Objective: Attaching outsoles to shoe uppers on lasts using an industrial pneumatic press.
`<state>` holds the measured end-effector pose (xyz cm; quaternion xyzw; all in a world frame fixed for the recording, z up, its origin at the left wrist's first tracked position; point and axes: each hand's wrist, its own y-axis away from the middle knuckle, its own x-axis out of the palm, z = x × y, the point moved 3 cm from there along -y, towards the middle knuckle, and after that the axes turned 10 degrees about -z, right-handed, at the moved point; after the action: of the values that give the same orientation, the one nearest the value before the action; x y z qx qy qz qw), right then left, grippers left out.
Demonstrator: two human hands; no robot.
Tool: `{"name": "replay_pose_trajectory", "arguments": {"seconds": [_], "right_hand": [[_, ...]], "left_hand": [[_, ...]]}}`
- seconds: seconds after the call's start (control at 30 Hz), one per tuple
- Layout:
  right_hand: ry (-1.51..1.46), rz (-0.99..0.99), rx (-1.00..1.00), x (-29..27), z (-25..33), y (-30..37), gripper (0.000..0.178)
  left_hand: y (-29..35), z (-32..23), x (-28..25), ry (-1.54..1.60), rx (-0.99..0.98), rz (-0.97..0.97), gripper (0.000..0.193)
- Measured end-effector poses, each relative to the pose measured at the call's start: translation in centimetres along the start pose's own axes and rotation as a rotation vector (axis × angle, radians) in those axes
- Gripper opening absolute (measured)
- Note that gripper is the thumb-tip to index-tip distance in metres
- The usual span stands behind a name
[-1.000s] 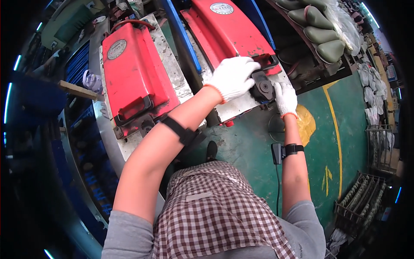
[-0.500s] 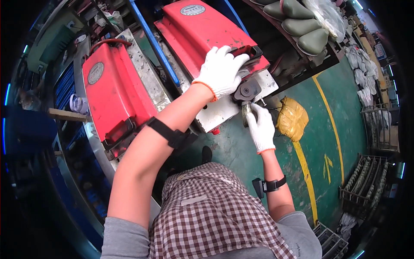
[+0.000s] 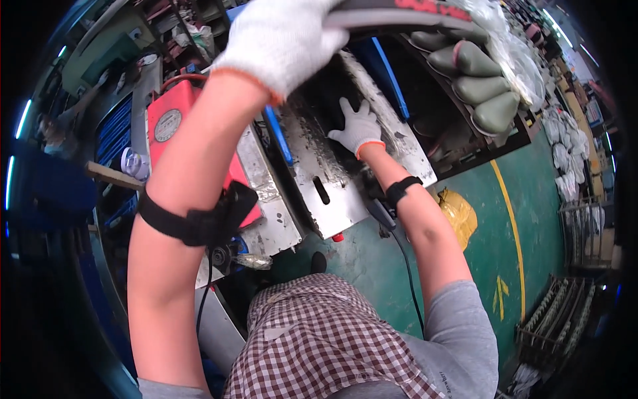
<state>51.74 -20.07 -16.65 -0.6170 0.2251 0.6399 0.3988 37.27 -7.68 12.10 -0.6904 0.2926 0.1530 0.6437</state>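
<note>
My left hand (image 3: 279, 46), in a white knit glove with an orange cuff, is raised at the top. Its fingers are closed on the edge of a lifted machine cover (image 3: 399, 18), seen nearly edge-on as a dark curved rim with red on it. Below, my gloved right hand (image 3: 360, 128) reaches over the dark, worn interior of the uncovered machine (image 3: 332, 214). Its fingers are spread and hold nothing; whether they touch the surface I cannot tell. Black straps with small devices sit on both my forearms.
A second machine with a red cover (image 3: 169, 116) stands at left, a wrapped crank handle (image 3: 254, 261) at its front. Blue bars (image 3: 389, 76) flank the open machine. Dark green boots (image 3: 495, 113) fill a rack at right. A yellow bundle (image 3: 457, 216) lies on the green floor.
My left hand has moved up, lifting the red cover off the right machine. My right hand has left the crank handle and moved up and left, over the exposed interior, with fingers spread.
</note>
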Motion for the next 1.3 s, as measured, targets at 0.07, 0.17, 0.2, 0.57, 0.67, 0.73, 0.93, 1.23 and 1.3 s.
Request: {"name": "replay_pose_trajectory", "arguments": {"seconds": [0.07,0.17,0.2,0.57,0.67,0.73,0.93,1.23,1.3], "right_hand": [[0.015,0.011,0.035,0.4,0.7,-0.9,0.089],[-0.177,0.085,0.062,1.1,-0.9,-2.6,0.088],[-0.260,0.089,0.077,1.7,-2.3,-3.3,0.088],[-1.905,0.497,0.454,-7.1,-0.9,14.2,0.085],[-2.001,0.609,0.480,-8.0,2.0,19.1,0.094],[-2.032,0.678,0.418,-8.2,5.3,20.4,0.089],[-1.609,0.898,-0.067,-10.5,20.6,22.2,0.113],[-1.168,0.665,-0.678,-9.5,30.5,22.6,0.061],[-1.177,0.490,-0.536,-8.7,29.3,21.3,0.052]], "left_hand": [[-2.0,1.6,-0.8,-0.032,-0.153,0.019,0.046],[-4.0,3.3,-1.4,0.031,-0.124,-0.024,0.048],[-4.5,3.2,-1.8,0.019,-0.111,-0.006,0.049],[12.3,1.0,-1.7,0.605,-0.711,-0.065,0.100],[21.9,-1.2,-4.7,0.931,-1.068,-0.157,0.109],[27.3,-3.3,-6.0,1.219,-1.286,-0.113,0.120],[35.7,-4.3,-13.8,1.355,-1.488,-0.365,0.091],[53.1,-4.2,-26.3,0.889,-1.960,-1.315,0.040],[59.9,-2.6,-28.1,0.556,-2.030,-1.453,0.038]]}}
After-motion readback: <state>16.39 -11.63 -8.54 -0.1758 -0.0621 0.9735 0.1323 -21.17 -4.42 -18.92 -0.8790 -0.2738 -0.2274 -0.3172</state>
